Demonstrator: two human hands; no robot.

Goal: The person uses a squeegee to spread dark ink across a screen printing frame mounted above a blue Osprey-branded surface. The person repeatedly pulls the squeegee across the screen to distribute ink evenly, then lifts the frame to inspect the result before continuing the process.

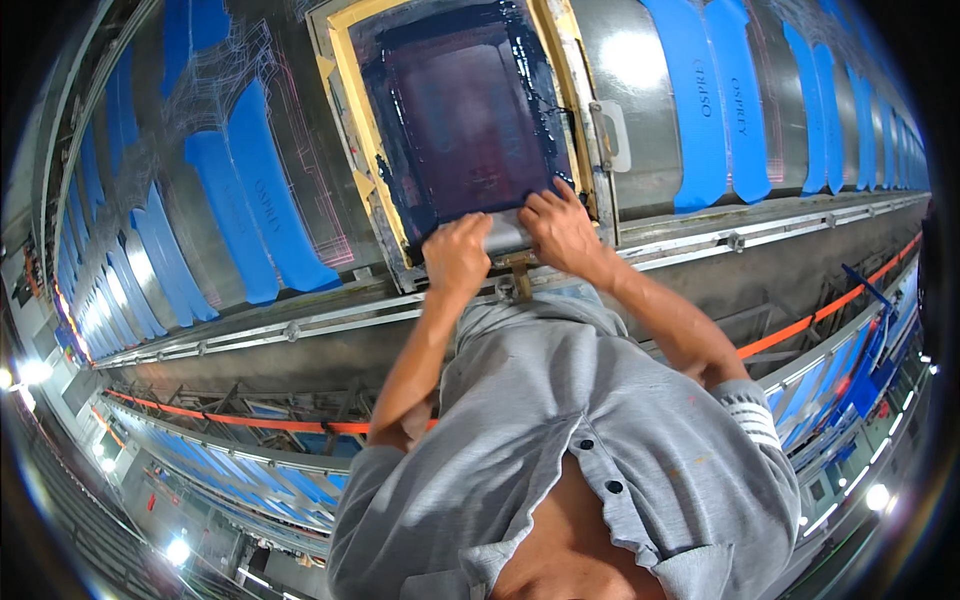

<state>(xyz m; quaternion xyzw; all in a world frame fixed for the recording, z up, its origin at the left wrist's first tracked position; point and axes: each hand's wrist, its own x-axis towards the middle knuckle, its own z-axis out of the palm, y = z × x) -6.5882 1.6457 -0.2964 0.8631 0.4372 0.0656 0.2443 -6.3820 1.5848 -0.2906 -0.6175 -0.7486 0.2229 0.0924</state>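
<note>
A screen-printing frame (345,115), edged with yellow tape, lies on the long table in front of me. Dark blue ink is smeared around its purple-tinted mesh (465,130). At the frame's near end, my left hand (457,255) and my right hand (562,232) are closed on a grey squeegee (507,233), one at each end. The fingers hide much of the tool, and its blade edge cannot be made out. Faint blue shapes show through the mesh.
Blue fabric pieces (262,190) with dark print lie in rows along the grey table (630,160), left and right of the frame. A white handle (617,135) sticks out from the frame's right side. A metal rail (680,255) follows the table's near edge.
</note>
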